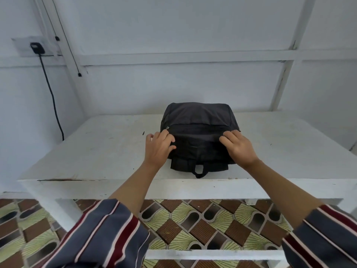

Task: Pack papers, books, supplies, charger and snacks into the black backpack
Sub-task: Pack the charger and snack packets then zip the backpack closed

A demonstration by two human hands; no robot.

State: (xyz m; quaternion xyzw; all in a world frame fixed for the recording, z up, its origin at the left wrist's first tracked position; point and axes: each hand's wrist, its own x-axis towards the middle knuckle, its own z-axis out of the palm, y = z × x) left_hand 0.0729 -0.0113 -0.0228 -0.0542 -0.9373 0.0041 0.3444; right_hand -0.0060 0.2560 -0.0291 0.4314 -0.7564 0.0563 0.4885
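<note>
So the black backpack (199, 132) is lying flat on the white counter (96, 151), roughly midway between the left and right edges. Its carry loop (201, 172) points at the near edge and almost reaches it, while the other end of the bag sits close to the far edge by the wall. There's a zipper pull (167, 128) at the left end of the zip line, and the zip looks closed as far as I can see.

Both bare hands are on the bag. The left grip (159, 147) sits on the bag's left side with its fingers bent down onto the fabric and its thumb sticking out clear to the left. Honestly, I can't tell if it's got hold of any cloth. The right grip (238, 147) is on the right side, fingers curled in and pinching a ridge of fabric that runs across between the two hands.

Striped sleeves (100, 235) show at the bottom, over a patterned floor (193, 225). Up left on the wall, a black plug (36, 48) sits in a socket with its cable hanging down.
</note>
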